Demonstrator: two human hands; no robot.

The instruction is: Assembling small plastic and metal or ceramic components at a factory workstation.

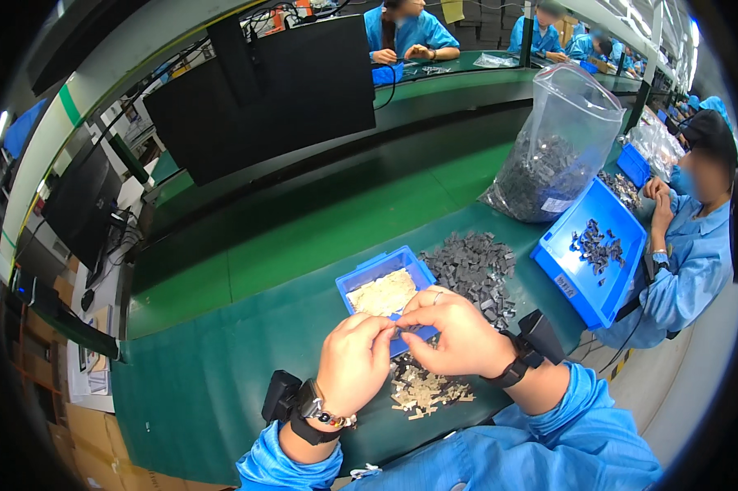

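Note:
My left hand (353, 366) and my right hand (457, 334) meet over the front of a small blue bin (371, 266). Fingertips of both are pinched together on a small dark piece (405, 329), mostly hidden by the fingers, so its exact kind is unclear. Inside the bin lies a heap of pale, cream-coloured small pieces (383, 293). Just beyond my right hand spreads a pile of small black rectangular parts (471, 268). Below my hands, on the green mat, is a loose heap of tan strips and dark bits (426, 391).
A clear zip bag of dark parts (541, 168) stands at the far right of the pile. Nearer, a blue tray (567, 282) holds scattered dark parts. A co-worker (688, 245) sits at the right. A black panel (263, 94) hangs over the bench at left.

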